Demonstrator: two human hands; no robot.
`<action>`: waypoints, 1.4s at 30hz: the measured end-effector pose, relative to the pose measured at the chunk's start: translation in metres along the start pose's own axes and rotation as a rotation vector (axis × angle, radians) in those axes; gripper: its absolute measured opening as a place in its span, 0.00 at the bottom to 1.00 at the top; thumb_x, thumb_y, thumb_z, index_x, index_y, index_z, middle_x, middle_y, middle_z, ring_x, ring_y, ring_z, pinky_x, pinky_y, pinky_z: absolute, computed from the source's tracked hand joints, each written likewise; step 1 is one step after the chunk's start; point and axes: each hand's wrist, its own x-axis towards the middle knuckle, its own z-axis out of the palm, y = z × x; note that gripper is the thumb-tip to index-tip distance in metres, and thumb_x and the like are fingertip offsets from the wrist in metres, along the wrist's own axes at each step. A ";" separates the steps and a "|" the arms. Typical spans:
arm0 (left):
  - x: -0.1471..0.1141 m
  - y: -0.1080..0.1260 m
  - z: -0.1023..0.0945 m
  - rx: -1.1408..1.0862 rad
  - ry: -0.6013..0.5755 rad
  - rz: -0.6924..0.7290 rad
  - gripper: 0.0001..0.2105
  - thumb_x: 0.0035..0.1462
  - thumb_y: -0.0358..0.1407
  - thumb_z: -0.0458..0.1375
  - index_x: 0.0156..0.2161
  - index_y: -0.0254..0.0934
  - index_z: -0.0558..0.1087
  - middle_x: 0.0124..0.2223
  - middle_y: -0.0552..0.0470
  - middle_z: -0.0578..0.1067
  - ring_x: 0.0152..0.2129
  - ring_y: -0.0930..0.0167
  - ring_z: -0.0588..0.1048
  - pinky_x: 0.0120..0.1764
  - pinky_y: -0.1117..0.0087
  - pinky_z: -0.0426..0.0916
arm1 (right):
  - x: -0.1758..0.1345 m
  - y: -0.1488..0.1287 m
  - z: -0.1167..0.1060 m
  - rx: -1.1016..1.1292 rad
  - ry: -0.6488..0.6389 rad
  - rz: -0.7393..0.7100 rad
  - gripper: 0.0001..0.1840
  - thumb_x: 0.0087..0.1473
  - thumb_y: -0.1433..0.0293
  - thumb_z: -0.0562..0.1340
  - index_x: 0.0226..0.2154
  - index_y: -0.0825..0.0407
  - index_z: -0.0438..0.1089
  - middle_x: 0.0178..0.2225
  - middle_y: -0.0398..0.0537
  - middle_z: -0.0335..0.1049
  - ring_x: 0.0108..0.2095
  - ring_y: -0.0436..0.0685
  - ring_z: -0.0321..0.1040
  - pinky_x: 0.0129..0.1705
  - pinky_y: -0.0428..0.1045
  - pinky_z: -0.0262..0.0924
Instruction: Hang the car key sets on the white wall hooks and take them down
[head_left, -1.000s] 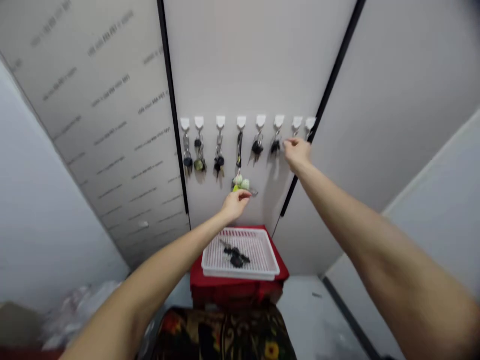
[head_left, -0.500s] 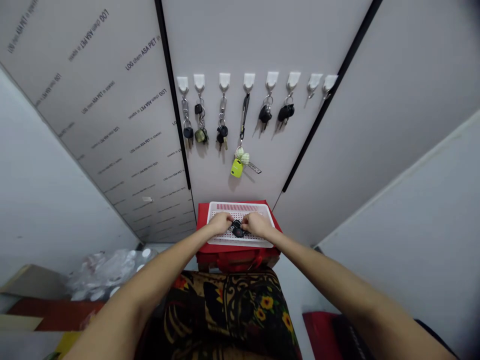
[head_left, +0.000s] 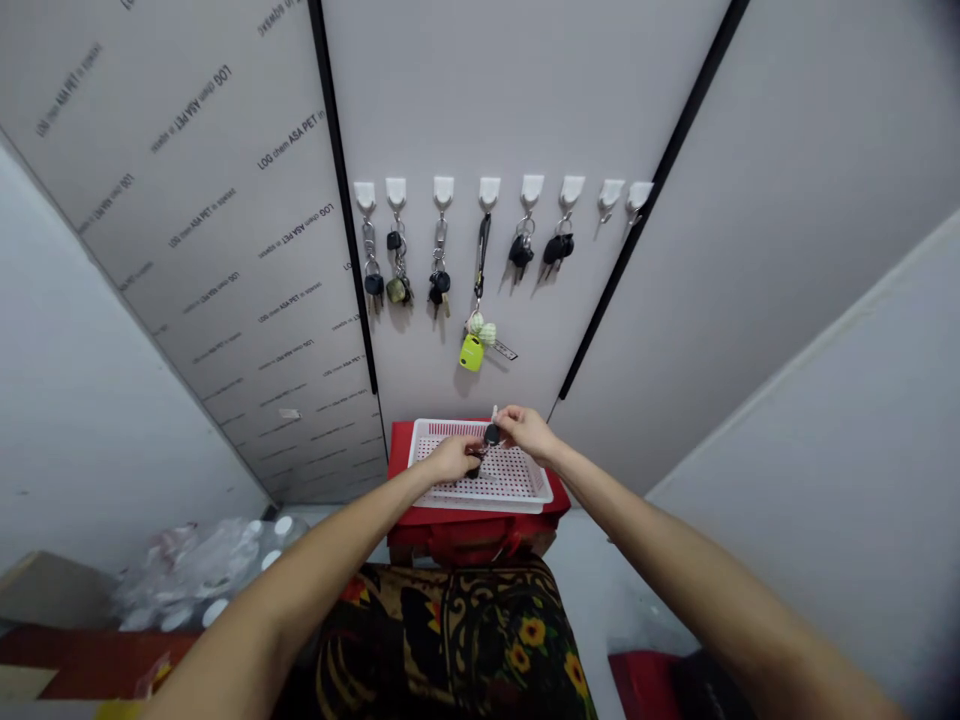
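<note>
Above the white perforated basket [head_left: 525, 485], my right hand [head_left: 527, 432] pinches a black-headed key [head_left: 492, 435] near its upper end. My left hand [head_left: 453, 459] is closed on dark keys [head_left: 474, 466] lower in the basket, close to the right hand's key. Whether both hands hold one joined bunch I cannot tell. On the wall behind, several bunches hang from white hooks [head_left: 443, 191], among them black keys [head_left: 520, 252], and a lime-green tag [head_left: 472, 353] on a dark strap [head_left: 483, 257]. Two hooks at the right [head_left: 610, 195] carry nothing.
Beneath the basket is a red bag [head_left: 442, 535], in front of my patterned clothing [head_left: 480, 640]. Bottles in clear plastic [head_left: 199, 565] stand at lower left beside a cardboard box [head_left: 56, 590]. A dark red item [head_left: 637, 685] lies at lower right. Walls close in on both sides.
My hands have moved apart from a dark bunch low in the basket. The right hand has risen with a key, while the left stays low. The view has tilted up slightly.
</note>
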 end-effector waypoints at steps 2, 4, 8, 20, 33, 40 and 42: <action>0.001 0.009 0.003 -0.091 -0.018 0.011 0.13 0.39 0.28 0.49 0.35 0.31 0.66 0.27 0.54 0.69 0.23 0.77 0.65 0.30 0.76 0.60 | -0.003 -0.013 -0.003 0.108 0.023 -0.007 0.05 0.37 0.71 0.52 0.17 0.55 0.54 0.11 0.36 0.54 0.13 0.42 0.52 0.15 0.40 0.51; 0.003 0.019 0.002 -0.173 0.009 0.017 0.10 0.40 0.30 0.48 0.31 0.30 0.67 0.24 0.55 0.67 0.20 0.79 0.64 0.28 0.76 0.60 | -0.004 -0.023 -0.008 0.161 0.046 -0.036 0.05 0.37 0.71 0.52 0.17 0.54 0.53 0.11 0.36 0.55 0.12 0.42 0.53 0.15 0.40 0.51; 0.008 0.043 -0.009 -0.271 0.067 0.040 0.08 0.41 0.31 0.48 0.26 0.29 0.67 0.21 0.56 0.65 0.18 0.80 0.62 0.27 0.77 0.59 | -0.006 -0.032 -0.028 0.141 0.181 -0.121 0.04 0.37 0.70 0.51 0.21 0.54 0.55 0.15 0.38 0.58 0.15 0.45 0.57 0.19 0.43 0.55; 0.028 0.106 -0.044 -0.119 -0.076 0.133 0.09 0.39 0.34 0.50 0.25 0.29 0.67 0.18 0.57 0.64 0.16 0.80 0.60 0.23 0.78 0.56 | -0.027 -0.041 -0.050 -0.515 0.187 -0.678 0.11 0.37 0.70 0.55 0.29 0.55 0.64 0.28 0.47 0.64 0.30 0.49 0.59 0.34 0.47 0.53; 0.066 0.166 -0.055 -0.045 0.253 0.324 0.11 0.37 0.30 0.52 0.31 0.30 0.66 0.25 0.53 0.69 0.20 0.80 0.64 0.24 0.79 0.59 | -0.011 -0.109 -0.109 0.106 0.225 -0.384 0.07 0.35 0.69 0.56 0.18 0.57 0.60 0.12 0.37 0.57 0.14 0.42 0.52 0.18 0.41 0.51; 0.106 0.226 -0.056 -0.060 0.555 0.403 0.16 0.39 0.27 0.50 0.39 0.34 0.62 0.33 0.50 0.70 0.27 0.77 0.67 0.32 0.76 0.61 | 0.027 -0.178 -0.148 0.246 0.529 -0.464 0.04 0.36 0.74 0.55 0.16 0.57 0.58 0.11 0.37 0.55 0.13 0.41 0.53 0.15 0.40 0.54; 0.111 0.232 -0.057 -0.043 0.565 0.399 0.18 0.40 0.26 0.49 0.41 0.35 0.60 0.35 0.50 0.69 0.28 0.76 0.67 0.34 0.75 0.60 | 0.038 -0.188 -0.154 0.228 0.594 -0.462 0.05 0.37 0.75 0.55 0.15 0.57 0.58 0.11 0.38 0.55 0.13 0.41 0.53 0.15 0.40 0.55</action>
